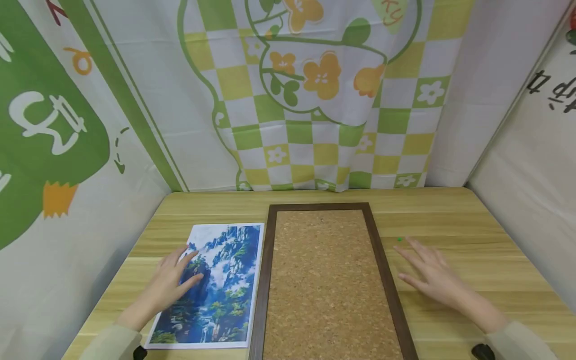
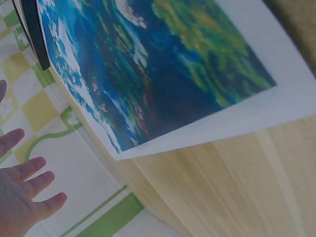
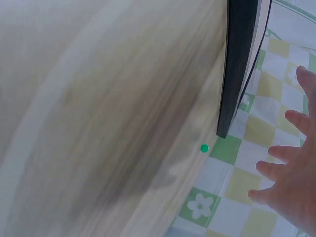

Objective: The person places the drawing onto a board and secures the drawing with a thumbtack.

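On the left of a pale wood worktop [image 1: 450, 225], a glossy-looking landscape print [image 1: 227, 285] of blue mountains and mist lies flat, its right side close beside a dark-framed corkboard [image 1: 330, 290]. The left hand [image 1: 168, 282] hangs over the print's left edge, fingers and thumb spread wide and holding nothing; the left wrist view shows those fingertips raised clear of the sheet. Across the board, to the right, the right hand [image 1: 429, 274] is just as loosely splayed and also empty, near a tiny green dot [image 1: 399, 239] that rests by itself on the wood. Whether the dot is a pin head or a flat disc is too small to tell.

From where I stand, the print looks light and pliable, likely paper or thin card, smooth enough to slide if pushed and easily creased if pinched hard. The white border [image 2: 281, 108] seems the place to take it, with one hand at each of two opposite edges and the fingers off the artwork.

The corkboard, lengthwise from near to far, should be stiffer and heavier, its cork face softer than the surround; the frame [image 1: 383, 265], held at the left and right sides, promises the surest grip. The dot would weigh next to nothing and may roll or skid, so it calls for a fingertip pinch. A green-and-yellow checked cloth [image 1: 301, 155] hangs at the far side.
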Demonstrator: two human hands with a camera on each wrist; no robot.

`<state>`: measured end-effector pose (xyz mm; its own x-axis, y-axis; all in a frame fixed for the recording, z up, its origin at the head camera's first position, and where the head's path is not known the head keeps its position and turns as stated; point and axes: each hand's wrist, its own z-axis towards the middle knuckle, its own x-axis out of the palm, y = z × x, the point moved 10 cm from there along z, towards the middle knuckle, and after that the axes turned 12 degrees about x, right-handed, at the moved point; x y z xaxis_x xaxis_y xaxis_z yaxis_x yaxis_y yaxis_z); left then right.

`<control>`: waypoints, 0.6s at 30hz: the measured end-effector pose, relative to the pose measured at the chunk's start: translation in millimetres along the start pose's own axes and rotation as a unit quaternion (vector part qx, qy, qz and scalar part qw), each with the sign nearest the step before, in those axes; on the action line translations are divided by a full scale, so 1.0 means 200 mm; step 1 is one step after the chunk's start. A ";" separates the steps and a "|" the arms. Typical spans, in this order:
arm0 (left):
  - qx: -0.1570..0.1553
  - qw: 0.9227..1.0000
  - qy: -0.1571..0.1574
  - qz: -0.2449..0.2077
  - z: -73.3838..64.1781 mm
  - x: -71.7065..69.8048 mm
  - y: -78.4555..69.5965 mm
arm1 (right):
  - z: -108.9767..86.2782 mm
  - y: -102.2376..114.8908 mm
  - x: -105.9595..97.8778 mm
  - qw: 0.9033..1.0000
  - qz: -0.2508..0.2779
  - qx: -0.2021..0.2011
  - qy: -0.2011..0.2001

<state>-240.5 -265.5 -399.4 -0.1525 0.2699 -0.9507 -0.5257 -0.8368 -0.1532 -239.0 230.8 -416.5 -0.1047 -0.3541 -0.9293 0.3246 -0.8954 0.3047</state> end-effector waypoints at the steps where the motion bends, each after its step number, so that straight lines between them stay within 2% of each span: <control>1: -0.004 1.000 0.000 -0.003 -0.01 0.00 0.01 | 0.00 0.00 0.00 1.000 0.006 -0.002 -0.001; 9: -0.021 1.000 -0.015 -0.010 -0.05 0.01 0.08 | -0.01 0.04 0.04 0.998 0.057 -0.008 0.011; 18: -0.058 0.997 0.007 -0.049 -0.09 0.06 0.17 | -0.02 0.07 0.10 0.993 0.107 0.011 0.047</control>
<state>-244.5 -299.3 -420.3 -0.0935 0.3464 -0.9334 -0.4367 -0.8568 -0.2742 -233.4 213.0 -431.5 0.0537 -0.5106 -0.8581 0.3088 -0.8088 0.5005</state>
